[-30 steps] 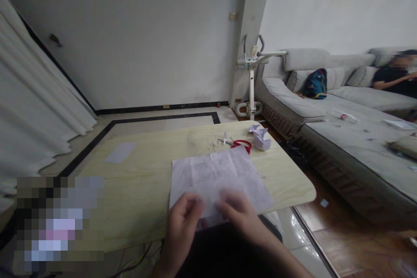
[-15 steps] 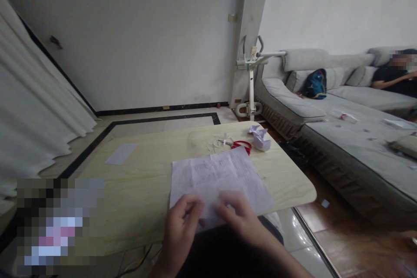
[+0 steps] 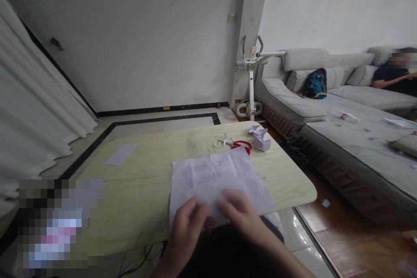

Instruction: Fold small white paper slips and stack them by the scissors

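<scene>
A creased sheet of printed paper (image 3: 218, 171) lies across the front edge of the table. Above its near part, my left hand (image 3: 189, 223) has thumb and fingers drawn together in a pinch. My right hand (image 3: 240, 215) faces it from the right, fingers bent and closed, a short gap away. Motion blurs the fingertips of both, and whatever is between them cannot be made out. Just beyond the sheet are red-handled scissors (image 3: 241, 145), their blades pointing left, with thin pale strips (image 3: 215, 143) beside them. Crumpled or folded paper (image 3: 261, 139) stands at the back right.
The pale wooden table (image 3: 146, 182) holds a small blank paper (image 3: 121, 154) at its left. A pixelated patch covers the left front corner. Right of the table are a grey sofa (image 3: 352, 147), a blue backpack (image 3: 316, 83) and a seated person (image 3: 394, 77). Cables (image 3: 140, 263) hang below.
My left hand has shifted slightly right, and my right hand has moved a little too, both staying over the sheet's near part. The sheet, scissors and crumpled paper stay where they were.
</scene>
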The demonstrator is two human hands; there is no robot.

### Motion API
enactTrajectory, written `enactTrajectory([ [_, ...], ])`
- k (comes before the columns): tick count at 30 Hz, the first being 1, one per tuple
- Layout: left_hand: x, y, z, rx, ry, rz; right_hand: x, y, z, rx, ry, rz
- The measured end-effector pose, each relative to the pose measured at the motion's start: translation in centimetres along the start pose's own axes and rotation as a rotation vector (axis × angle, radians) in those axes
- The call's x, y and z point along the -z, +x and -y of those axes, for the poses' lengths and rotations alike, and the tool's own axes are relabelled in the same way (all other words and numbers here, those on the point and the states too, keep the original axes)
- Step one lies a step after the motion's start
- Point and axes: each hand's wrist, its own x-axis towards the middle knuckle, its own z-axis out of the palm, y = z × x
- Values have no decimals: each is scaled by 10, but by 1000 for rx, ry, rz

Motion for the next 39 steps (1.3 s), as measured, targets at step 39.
enactTrajectory([
  [39,1,-4,-4,108,-20,115,-2,-7,3,112,-61,52],
])
